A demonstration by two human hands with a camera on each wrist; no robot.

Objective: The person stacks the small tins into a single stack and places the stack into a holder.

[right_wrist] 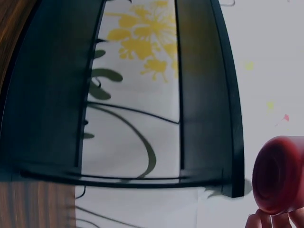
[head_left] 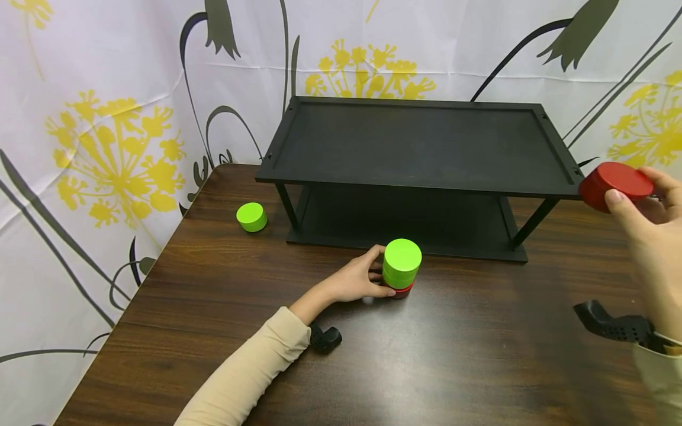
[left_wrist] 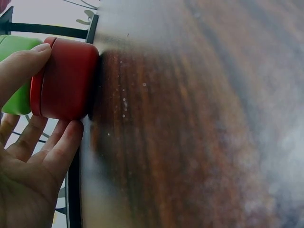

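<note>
A green round container (head_left: 402, 263) is stacked on a red round container (head_left: 403, 291) on the table, just in front of the black shelf. My left hand (head_left: 351, 280) holds the stack from its left side. In the left wrist view, the thumb lies on the lid of the red container (left_wrist: 69, 78) and fingertips touch its opposite side. Beyond it shows part of the green container (left_wrist: 19, 97). Off the right end of the shelf, my right hand (head_left: 658, 228) grips another red round container (head_left: 618, 182) in the air, tilted, thumb on the near side.
A two-level black shelf (head_left: 415, 145) stands at the back of the brown table (head_left: 458, 355). To its left sits another green round container (head_left: 251, 217). A flower-patterned curtain (head_left: 256, 53) hangs behind. Each wrist wears a black camera mount (head_left: 326, 339).
</note>
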